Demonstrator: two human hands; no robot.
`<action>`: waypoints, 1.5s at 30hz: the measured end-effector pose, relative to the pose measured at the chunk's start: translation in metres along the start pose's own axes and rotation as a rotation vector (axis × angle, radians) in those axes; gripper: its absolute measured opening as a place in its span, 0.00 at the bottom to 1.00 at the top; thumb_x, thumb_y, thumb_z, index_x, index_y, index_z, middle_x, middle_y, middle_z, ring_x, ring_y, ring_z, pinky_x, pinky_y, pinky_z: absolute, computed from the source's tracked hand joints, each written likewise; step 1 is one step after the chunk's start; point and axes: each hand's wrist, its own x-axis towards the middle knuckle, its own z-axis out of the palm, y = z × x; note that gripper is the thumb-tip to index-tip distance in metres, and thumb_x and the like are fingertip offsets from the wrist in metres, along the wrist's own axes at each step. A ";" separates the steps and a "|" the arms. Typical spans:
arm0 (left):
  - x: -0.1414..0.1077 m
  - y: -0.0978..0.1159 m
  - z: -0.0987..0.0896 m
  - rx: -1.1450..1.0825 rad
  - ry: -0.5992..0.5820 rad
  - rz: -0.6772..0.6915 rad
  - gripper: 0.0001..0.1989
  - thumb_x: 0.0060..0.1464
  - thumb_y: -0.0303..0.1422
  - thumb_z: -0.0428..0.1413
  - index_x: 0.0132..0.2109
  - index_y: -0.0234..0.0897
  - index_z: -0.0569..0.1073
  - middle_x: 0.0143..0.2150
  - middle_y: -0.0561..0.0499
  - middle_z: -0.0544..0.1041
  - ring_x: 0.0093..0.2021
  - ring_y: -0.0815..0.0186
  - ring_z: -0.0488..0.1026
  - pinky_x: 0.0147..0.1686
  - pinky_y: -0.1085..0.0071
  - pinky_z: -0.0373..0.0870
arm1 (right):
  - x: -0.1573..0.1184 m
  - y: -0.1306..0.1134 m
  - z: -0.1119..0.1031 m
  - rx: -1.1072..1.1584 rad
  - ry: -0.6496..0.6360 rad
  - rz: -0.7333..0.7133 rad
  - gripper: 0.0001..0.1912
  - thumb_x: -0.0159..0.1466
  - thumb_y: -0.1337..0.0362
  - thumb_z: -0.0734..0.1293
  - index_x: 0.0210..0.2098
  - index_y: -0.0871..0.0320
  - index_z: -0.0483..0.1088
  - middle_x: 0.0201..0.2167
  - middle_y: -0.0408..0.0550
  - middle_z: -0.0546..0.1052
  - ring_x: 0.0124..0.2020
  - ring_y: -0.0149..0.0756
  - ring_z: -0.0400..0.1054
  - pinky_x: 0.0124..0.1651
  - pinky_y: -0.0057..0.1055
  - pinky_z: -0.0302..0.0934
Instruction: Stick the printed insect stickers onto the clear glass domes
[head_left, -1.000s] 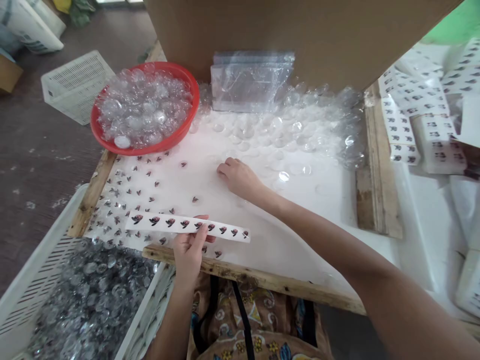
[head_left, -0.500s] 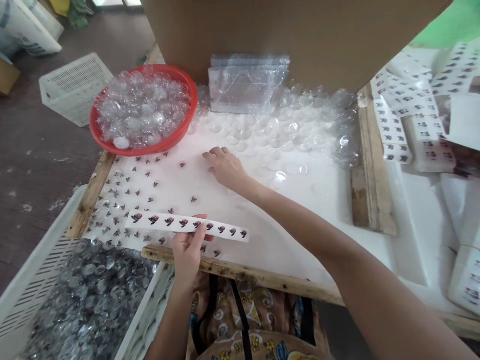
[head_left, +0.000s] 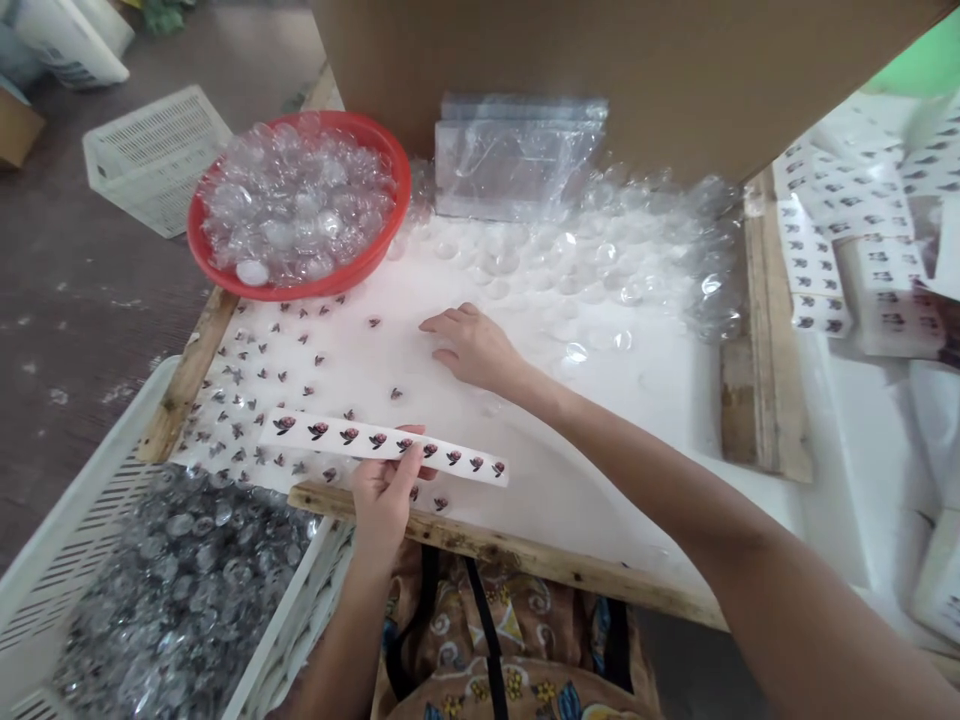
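Note:
My left hand (head_left: 391, 490) pinches a white sticker strip (head_left: 319, 431) printed with a row of small dark and pink pictures, held over the table's front edge. Above the middle of the white tabletop (head_left: 600, 430), my right hand (head_left: 472, 345) reaches out with its fingers apart; I see nothing held in it. Small printed pieces (head_left: 262, 375) lie scattered over the table's left part. Beyond my right hand, clear round plastic pieces (head_left: 502, 250) cover the back of the table.
A red basin (head_left: 397, 215) full of clear plastic pieces stands at the back left. A crate (head_left: 90, 520) of similar pieces is below left. Behind are clear bags (head_left: 517, 170) and a large cardboard box (head_left: 600, 60). Sticker sheets (head_left: 814, 260) lie at the right, past a wooden rail (head_left: 776, 330).
The view has shifted slightly. My right hand's fingers look more spread, with the thumb further from them. The left hand still holds the strip.

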 end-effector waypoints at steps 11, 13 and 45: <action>0.000 0.000 0.000 0.005 0.003 0.011 0.18 0.52 0.43 0.65 0.44 0.34 0.82 0.31 0.49 0.82 0.25 0.67 0.78 0.28 0.73 0.75 | 0.004 0.018 0.001 -0.097 -0.010 -0.025 0.14 0.65 0.74 0.64 0.48 0.61 0.75 0.50 0.58 0.76 0.50 0.48 0.66 0.55 0.42 0.60; 0.000 -0.001 0.000 0.004 -0.003 0.020 0.17 0.53 0.42 0.64 0.44 0.35 0.81 0.32 0.50 0.81 0.26 0.68 0.78 0.28 0.74 0.75 | 0.008 0.016 0.003 -0.124 -0.024 0.006 0.13 0.67 0.73 0.61 0.46 0.62 0.76 0.48 0.59 0.76 0.48 0.47 0.68 0.52 0.40 0.61; 0.002 -0.006 0.000 -0.058 0.002 0.019 0.17 0.53 0.42 0.64 0.45 0.34 0.81 0.32 0.51 0.80 0.26 0.70 0.75 0.29 0.75 0.73 | 0.046 -0.039 -0.005 -0.058 -0.248 0.041 0.14 0.67 0.66 0.66 0.51 0.62 0.75 0.53 0.61 0.73 0.51 0.46 0.70 0.51 0.35 0.61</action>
